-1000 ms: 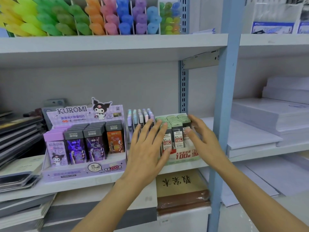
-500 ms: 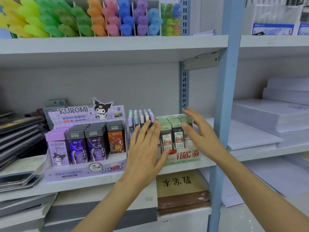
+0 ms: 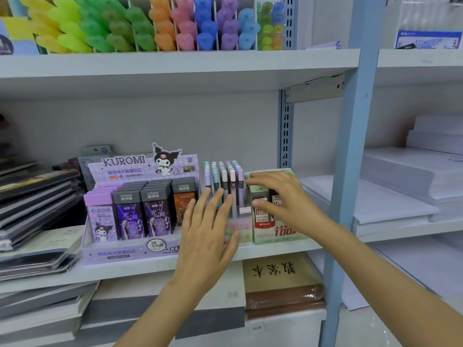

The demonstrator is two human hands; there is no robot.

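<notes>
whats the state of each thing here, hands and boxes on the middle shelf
left hand, fingers straight, across the pastel pen box front
right hand, holds green lead box, fingers on top, thumb in front
pastel pen box, upright, pens standing in it
green lead box, upright, stocked
kuromi display, upright, rows filled

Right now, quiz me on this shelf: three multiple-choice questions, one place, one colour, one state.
1. Where does the right hand rest? A) on a keyboard B) on the green-and-white box C) on a door handle
2. What colour is the Kuromi display? A) red B) purple C) yellow
3. How are the left hand's fingers? A) straight and spread B) in a fist C) round a pen

1 B: its fingers lie across the box's top.
2 B: card and tray are lilac.
3 A: they stretch out before the pen box, gripping nothing.
</notes>
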